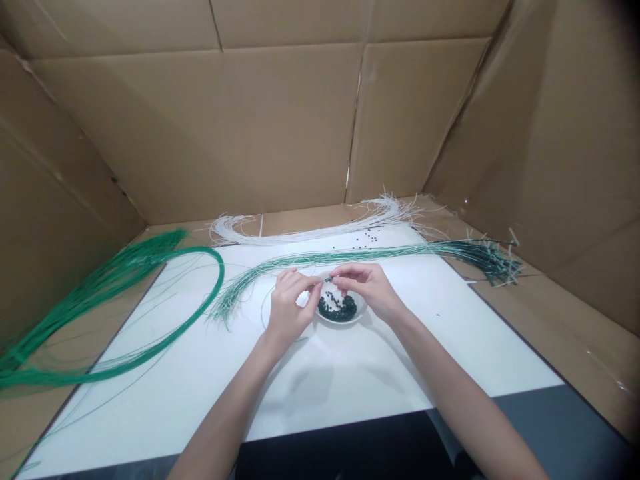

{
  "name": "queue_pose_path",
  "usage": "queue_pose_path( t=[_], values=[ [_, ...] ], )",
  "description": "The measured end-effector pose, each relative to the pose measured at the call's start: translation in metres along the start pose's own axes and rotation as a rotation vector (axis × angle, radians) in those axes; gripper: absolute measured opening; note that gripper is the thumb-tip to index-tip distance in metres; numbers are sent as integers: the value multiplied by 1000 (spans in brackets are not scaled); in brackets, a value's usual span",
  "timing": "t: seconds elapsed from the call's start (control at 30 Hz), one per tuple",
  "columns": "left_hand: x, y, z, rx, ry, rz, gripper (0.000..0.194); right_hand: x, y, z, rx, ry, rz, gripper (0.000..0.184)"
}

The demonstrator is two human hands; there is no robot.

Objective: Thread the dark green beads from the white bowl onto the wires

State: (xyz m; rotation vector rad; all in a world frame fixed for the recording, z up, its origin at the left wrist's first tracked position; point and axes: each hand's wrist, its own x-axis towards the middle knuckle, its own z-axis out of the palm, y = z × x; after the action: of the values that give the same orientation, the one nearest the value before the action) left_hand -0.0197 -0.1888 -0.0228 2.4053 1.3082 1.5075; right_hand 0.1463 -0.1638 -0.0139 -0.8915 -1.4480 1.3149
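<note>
A small white dish (356, 317) filled with several dark green beads (338, 309) sits in the middle of a white board (320, 380). Both hands hover just over it. My left hand (289, 303) is closed in a pinch on a thin green wire whose loop curves down to its left. My right hand (366, 285) is pinched on a small dark bead (327, 279) held at the wire's tip, between the two hands.
A bundle of thin green wires (380, 253) lies across the board behind the dish. White wires (300, 233) lie further back with several loose beads (367, 238). A thick green wire hank (100, 287) loops at the left. Cardboard walls (280, 120) enclose the space.
</note>
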Motion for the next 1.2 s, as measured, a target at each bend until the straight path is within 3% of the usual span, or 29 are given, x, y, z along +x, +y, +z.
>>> queue_pose_path(
  t=[0.5,1.2],
  values=[
    [-1,-1,-1,74,-3,68,9,1,6,-2,-67,-38,-59,16],
    [-3,-1,-1,154,11,133,9,1,4,0,-93,7,-92,15]
  ],
)
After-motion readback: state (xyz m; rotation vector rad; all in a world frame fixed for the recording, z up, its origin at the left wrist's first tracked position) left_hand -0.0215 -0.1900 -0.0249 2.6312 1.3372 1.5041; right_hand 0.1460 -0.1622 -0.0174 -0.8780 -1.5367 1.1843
